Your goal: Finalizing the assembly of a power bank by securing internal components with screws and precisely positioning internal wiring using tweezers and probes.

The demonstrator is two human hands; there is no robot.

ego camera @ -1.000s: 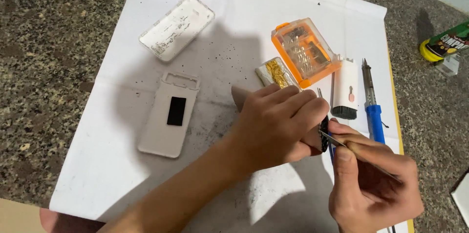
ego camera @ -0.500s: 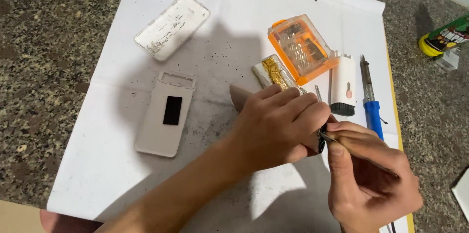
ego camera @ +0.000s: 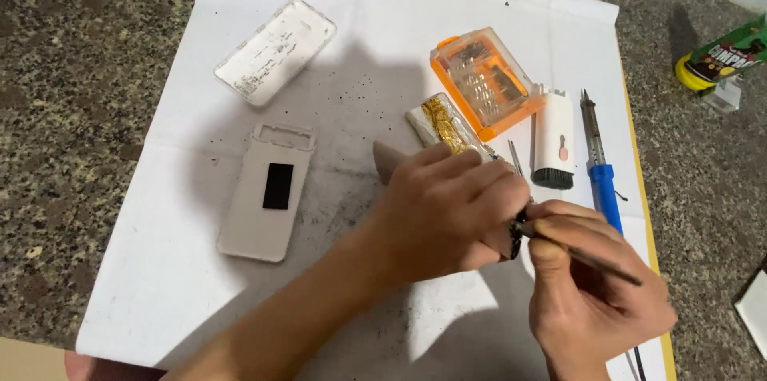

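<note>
Speckled granite surface (ego camera: 80,109) is filling the frame, w/ a big white paper sheet (ego camera: 383,37) lying over the middle of it. Everything else is sitting on that sheet or just off its right edge.

Next biggest: the left hand (ego camera: 443,209) is reaching in from bottom-left, fingers curled down and closed over a small dark part (ego camera: 518,231). Only a black edge of that part is peeking out at the fingertips, so can't tell what it is exactly. The right hand (ego camera: 595,301) is coming up from bottom-right, pinching a thin dark tool (ego camera: 583,255) pen-style; its tip is touching the dark part right where the two hands are meeting, approx. centre-right of the sheet.

Left of the hands, a beige casing (ego camera: 268,193) w/ a black rectangular window is lying flat, well apart from them. Above it, a white back cover (ego camera: 276,51) is lying tilted, scuffed inside.

Just above the left hand's knuckles, a gold-and-white flat pack (ego camera: 443,127) is poking out, partly hidden by the fingers. Beyond that, an orange clear-lidded bit box (ego camera: 483,81). To its right, a white brush tool (ego camera: 554,141) w/ dark bristles, then a blue-handled soldering iron (ego camera: 599,165) lying beside it, near the right hand.

Far right, off the sheet: a green-and-yellow container (ego camera: 723,53).
</note>
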